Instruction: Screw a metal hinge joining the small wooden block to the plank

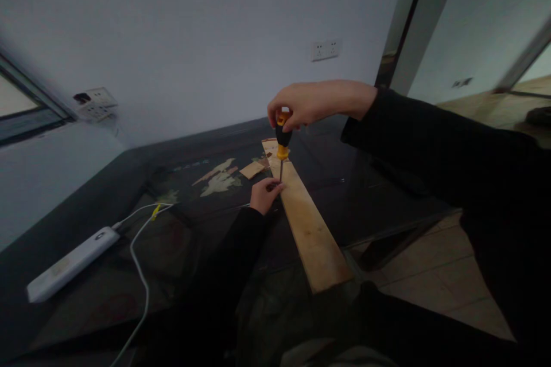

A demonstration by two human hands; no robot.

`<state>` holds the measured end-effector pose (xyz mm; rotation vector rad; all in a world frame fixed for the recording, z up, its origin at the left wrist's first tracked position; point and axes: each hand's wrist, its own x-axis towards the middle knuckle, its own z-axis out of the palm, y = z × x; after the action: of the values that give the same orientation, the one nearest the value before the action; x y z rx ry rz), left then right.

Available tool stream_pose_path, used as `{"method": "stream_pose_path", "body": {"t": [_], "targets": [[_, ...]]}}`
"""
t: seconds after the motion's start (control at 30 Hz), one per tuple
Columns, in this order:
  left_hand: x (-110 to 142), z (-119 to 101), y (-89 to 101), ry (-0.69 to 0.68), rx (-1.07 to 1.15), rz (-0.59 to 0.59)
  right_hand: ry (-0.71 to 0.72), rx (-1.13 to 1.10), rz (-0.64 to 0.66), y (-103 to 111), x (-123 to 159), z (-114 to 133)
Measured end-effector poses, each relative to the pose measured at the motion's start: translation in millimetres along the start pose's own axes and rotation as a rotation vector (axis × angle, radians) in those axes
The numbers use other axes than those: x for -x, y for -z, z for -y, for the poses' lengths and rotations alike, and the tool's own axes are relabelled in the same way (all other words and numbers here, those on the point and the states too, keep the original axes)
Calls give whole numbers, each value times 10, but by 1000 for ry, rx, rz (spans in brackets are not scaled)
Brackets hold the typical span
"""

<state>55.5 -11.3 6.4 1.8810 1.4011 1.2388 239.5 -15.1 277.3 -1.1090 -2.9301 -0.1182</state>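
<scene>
A black and yellow screwdriver (283, 136) stands nearly upright over a long wooden board (313, 223). From above, my right hand (303, 104) is closed around the top of its handle. My left hand (263, 195) rests at the board's left edge, thumb and finger pinched at the lower end of the shaft. Whatever sits between those fingertips is too small to make out. The board lies on a dark table (344, 178), its near end reaching past the table's front edge.
Left of the board lies a small square wood piece (252, 170). A white power strip (73, 264) with a white cable (144, 281) occupies the table's left side. Behind rises a pale wall with a double socket (325, 50). Tiled floor (434, 264) shows at right.
</scene>
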Motion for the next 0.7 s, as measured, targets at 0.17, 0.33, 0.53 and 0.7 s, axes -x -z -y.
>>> {"method": "stream_pose_path", "body": {"t": [0.17,0.33,0.53,0.7], "targets": [[2,-13,-1,-16,5,12,-219,114,-169,-115,-13,117],[-4,-24,-2,-6,-10,8,-201,90,-182,-133,-19,69],[0,-8,2,5,19,11,15,49,-25,-21,13,-13],[-2,-27,1,10,38,11,-225,146,-200,-148,-7,113]]}}
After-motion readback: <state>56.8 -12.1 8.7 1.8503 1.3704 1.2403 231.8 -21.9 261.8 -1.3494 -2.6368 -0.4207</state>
